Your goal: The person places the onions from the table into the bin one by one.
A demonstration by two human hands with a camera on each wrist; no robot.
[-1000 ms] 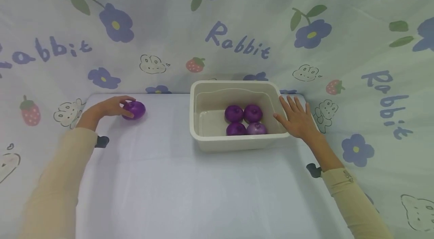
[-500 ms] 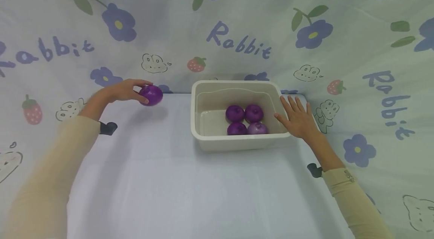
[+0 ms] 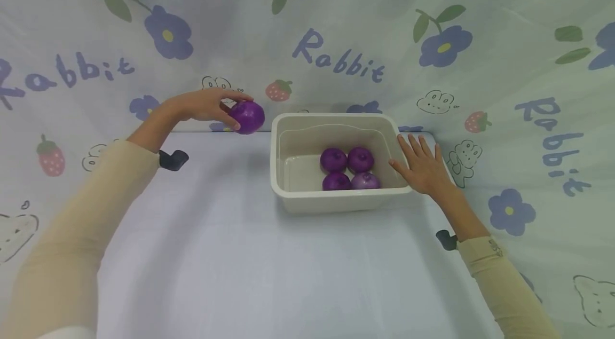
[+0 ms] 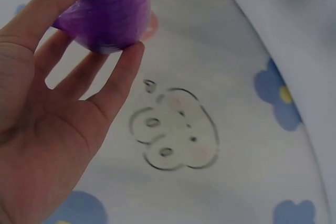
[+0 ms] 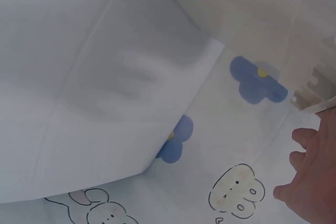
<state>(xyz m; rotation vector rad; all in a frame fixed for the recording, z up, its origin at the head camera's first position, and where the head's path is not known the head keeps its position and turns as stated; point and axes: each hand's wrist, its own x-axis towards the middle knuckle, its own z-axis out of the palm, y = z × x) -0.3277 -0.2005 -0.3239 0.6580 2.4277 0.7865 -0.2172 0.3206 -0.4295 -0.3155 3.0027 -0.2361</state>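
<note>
My left hand (image 3: 202,105) pinches a shiny purple onion (image 3: 248,117) between thumb and fingertips. It is raised over the table's back edge, just left of the white bin (image 3: 307,201). In the left wrist view the thumb and fingers reach around the onion (image 4: 113,14), whose top is cut off by the frame. Fingers spread and straight, my right hand (image 3: 425,168) rests on the bin's right rim. Several more onions lie grouped in the right part of the bin, among them a dark one (image 3: 333,160) and a paler one (image 3: 366,181).
The bin stands on a white-covered table (image 3: 307,275), near its back edge. Behind hangs a cloth (image 3: 250,34) printed with flowers, rabbits and strawberries. A dark wrist-camera piece (image 3: 174,160) juts from the left sleeve, and another (image 3: 447,240) from the right one.
My left hand has lifted the onion off the table's left side and carried it up and right, close to the bin. The right hand has stayed at the rim.
</note>
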